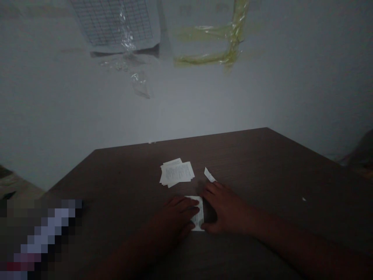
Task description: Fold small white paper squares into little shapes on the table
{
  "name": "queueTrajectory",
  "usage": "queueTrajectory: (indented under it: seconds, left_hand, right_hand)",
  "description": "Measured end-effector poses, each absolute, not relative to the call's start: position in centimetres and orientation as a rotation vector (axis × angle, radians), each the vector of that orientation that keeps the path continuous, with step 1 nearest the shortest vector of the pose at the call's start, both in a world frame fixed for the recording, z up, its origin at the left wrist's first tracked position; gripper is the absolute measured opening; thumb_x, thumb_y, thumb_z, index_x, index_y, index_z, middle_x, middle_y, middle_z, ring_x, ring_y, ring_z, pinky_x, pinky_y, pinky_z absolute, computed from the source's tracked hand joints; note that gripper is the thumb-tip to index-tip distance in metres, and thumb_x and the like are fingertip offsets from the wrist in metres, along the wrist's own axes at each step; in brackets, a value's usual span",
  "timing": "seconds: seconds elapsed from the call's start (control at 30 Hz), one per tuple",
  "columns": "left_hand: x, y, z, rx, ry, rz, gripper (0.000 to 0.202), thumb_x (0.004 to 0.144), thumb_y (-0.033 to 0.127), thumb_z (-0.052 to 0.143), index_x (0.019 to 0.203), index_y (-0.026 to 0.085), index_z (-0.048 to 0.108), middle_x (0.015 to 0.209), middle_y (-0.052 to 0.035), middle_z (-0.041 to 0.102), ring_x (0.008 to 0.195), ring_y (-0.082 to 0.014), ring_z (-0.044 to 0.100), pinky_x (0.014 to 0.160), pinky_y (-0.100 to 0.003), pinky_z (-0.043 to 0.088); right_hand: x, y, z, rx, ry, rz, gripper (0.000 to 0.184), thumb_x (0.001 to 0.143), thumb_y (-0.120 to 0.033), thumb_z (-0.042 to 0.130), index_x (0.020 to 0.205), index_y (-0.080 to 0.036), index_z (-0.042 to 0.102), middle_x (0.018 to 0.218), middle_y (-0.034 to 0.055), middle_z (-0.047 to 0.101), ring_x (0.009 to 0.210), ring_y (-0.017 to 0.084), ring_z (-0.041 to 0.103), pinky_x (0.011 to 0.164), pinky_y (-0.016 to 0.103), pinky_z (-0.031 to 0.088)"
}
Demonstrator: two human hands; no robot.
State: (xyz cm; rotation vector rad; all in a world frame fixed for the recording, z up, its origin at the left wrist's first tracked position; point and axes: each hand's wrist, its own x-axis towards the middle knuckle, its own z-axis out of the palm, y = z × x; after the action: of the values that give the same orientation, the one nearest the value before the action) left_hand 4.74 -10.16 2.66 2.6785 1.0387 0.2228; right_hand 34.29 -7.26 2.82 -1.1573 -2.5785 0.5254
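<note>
Both my hands rest on a small white printed paper slip [198, 216] lying on the dark wooden table [262, 167]. My left hand [175, 219] lies flat over the slip's left side, fingers stretched out. My right hand [225, 210] presses flat on its right side, fingers together and extended. Just beyond my hands sits a small stack of printed white slips [176, 172]. A narrow white paper strip [209, 174] lies right above my right hand's fingertips. The dim light hides the print on the slips.
A pale wall rises behind the table, with a gridded sheet [116, 21] and yellowish tape [221, 42] stuck to it. A tiny white scrap [304, 199] lies at the table's right. A blurred-out patch [40, 237] covers the lower left.
</note>
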Motion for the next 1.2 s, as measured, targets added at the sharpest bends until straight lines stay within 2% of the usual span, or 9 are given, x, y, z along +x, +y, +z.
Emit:
queueTrajectory:
  seconds: [0.1, 0.23, 0.3, 0.5, 0.63, 0.77, 0.97, 1.07, 1.2]
  left_hand:
    - [4.6, -9.8, 2.2, 2.679, 1.041, 0.187, 0.058, 0.117, 0.016, 0.079, 0.173, 0.028, 0.085, 0.18, -0.0131, 0.085, 0.168, -0.0409, 0.079, 0.147, -0.063, 0.063]
    - [4.5, -9.7, 2.0, 2.693, 1.059, 0.18, 0.058, 0.118, 0.014, 0.08, 0.174, 0.029, 0.084, 0.182, -0.0105, 0.084, 0.172, -0.0373, 0.077, 0.15, -0.056, 0.061]
    - [4.5, -9.7, 2.1, 2.701, 1.053, 0.185, 0.055, 0.118, 0.014, 0.081, 0.171, 0.028, 0.086, 0.181, -0.0109, 0.085, 0.171, -0.0374, 0.078, 0.149, -0.057, 0.062]
    - [5.0, -9.8, 3.2, 2.642, 1.038, 0.127, 0.053, 0.119, 0.017, 0.079, 0.17, 0.023, 0.085, 0.183, -0.0158, 0.083, 0.173, -0.0434, 0.076, 0.148, -0.066, 0.061]
    - [4.9, -9.9, 3.0, 2.656, 1.014, 0.162, 0.056, 0.12, 0.012, 0.076, 0.174, 0.026, 0.082, 0.184, -0.0142, 0.082, 0.174, -0.0403, 0.075, 0.15, -0.064, 0.06]
    - [4.9, -9.7, 2.1, 2.667, 1.024, 0.186, 0.054, 0.119, 0.013, 0.078, 0.172, 0.025, 0.082, 0.184, -0.0147, 0.082, 0.174, -0.0403, 0.075, 0.151, -0.064, 0.058]
    - [5.0, -9.8, 2.5, 2.659, 1.056, 0.162, 0.052, 0.119, 0.013, 0.077, 0.169, 0.024, 0.084, 0.183, -0.0146, 0.083, 0.173, -0.0398, 0.076, 0.151, -0.066, 0.058]
    - [4.9, -9.8, 2.6, 2.665, 1.041, 0.177, 0.051, 0.119, 0.012, 0.076, 0.168, 0.025, 0.085, 0.183, -0.014, 0.083, 0.173, -0.0387, 0.076, 0.152, -0.066, 0.057]
    - [4.7, -9.5, 1.7, 2.627, 1.049, 0.168, 0.05, 0.12, 0.019, 0.079, 0.17, 0.026, 0.085, 0.186, -0.0153, 0.081, 0.175, -0.0402, 0.075, 0.155, -0.067, 0.053]
  right_hand:
    - [34.3, -7.4, 2.8, -1.154, -2.594, 0.529, 0.082, 0.087, -0.063, 0.117, 0.152, -0.025, 0.086, 0.157, 0.0209, 0.082, 0.148, 0.052, 0.074, 0.132, 0.075, 0.06]
    - [34.4, -7.1, 2.8, -1.187, -2.592, 0.573, 0.088, 0.084, -0.066, 0.117, 0.155, -0.026, 0.086, 0.158, 0.0202, 0.081, 0.15, 0.053, 0.073, 0.133, 0.076, 0.059]
    - [34.5, -6.9, 2.9, -1.199, -2.576, 0.611, 0.087, 0.084, -0.067, 0.118, 0.154, -0.027, 0.086, 0.159, 0.0189, 0.081, 0.148, 0.051, 0.073, 0.131, 0.074, 0.059]
    - [34.6, -6.3, 2.6, -1.225, -2.526, 0.622, 0.058, 0.094, -0.055, 0.114, 0.137, -0.026, 0.087, 0.151, 0.017, 0.083, 0.143, 0.047, 0.076, 0.126, 0.067, 0.062]
    - [34.5, -5.7, 2.1, -1.207, -2.469, 0.586, 0.033, 0.106, -0.04, 0.104, 0.131, -0.028, 0.087, 0.142, 0.0131, 0.085, 0.138, 0.041, 0.078, 0.121, 0.057, 0.063]
    - [34.1, -4.9, 1.7, -1.244, -2.414, 0.563, 0.013, 0.11, -0.025, 0.096, 0.119, -0.026, 0.087, 0.128, 0.0092, 0.086, 0.129, 0.035, 0.079, 0.115, 0.05, 0.06]
    - [33.8, -3.9, 0.9, -1.232, -2.347, 0.516, 0.012, 0.113, -0.018, 0.088, 0.105, -0.026, 0.084, 0.108, 0.0043, 0.082, 0.11, 0.028, 0.077, 0.104, 0.042, 0.056]
    - [33.7, -3.8, 0.5, -1.249, -2.329, 0.484, 0.014, 0.114, -0.019, 0.086, 0.103, -0.025, 0.083, 0.106, 0.005, 0.082, 0.108, 0.029, 0.078, 0.102, 0.042, 0.057]
    - [33.8, -3.9, 0.6, -1.26, -2.337, 0.479, 0.013, 0.115, -0.019, 0.083, 0.104, -0.026, 0.083, 0.107, 0.006, 0.083, 0.11, 0.03, 0.079, 0.102, 0.043, 0.059]
